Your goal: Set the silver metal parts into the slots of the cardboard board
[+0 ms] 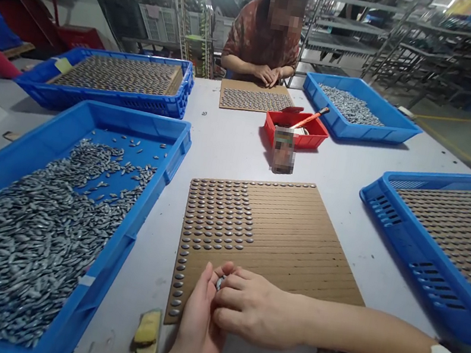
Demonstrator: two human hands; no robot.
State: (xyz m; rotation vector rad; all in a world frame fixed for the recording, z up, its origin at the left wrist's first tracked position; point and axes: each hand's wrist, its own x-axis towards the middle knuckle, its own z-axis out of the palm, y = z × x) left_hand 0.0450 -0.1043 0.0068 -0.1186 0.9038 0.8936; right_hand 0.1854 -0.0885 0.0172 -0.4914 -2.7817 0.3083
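My left hand [200, 321] is cupped palm-up over the near left part of a grooved cardboard sheet [298, 235], closed around a few small silvery oval pieces [220, 283]. Over it lies my right hand [247, 305], its curled fingers touching the pieces in the left palm; what they pinch is hidden. Rows of the same oval pieces fill the sheet's far left part, with a single line down the left edge and another along the far edge. A blue tray [177, 148] of loose pieces stands to the left.
Across the table a person [262, 42] works on another sheet [255, 98]. Between us are a red box [309, 140] and an upright pixelated item [283, 151]. Other blue trays [414, 242] stand right, far right [351, 130] and far left [117, 99]. Yellow blocks [147, 330] lie near my left wrist.
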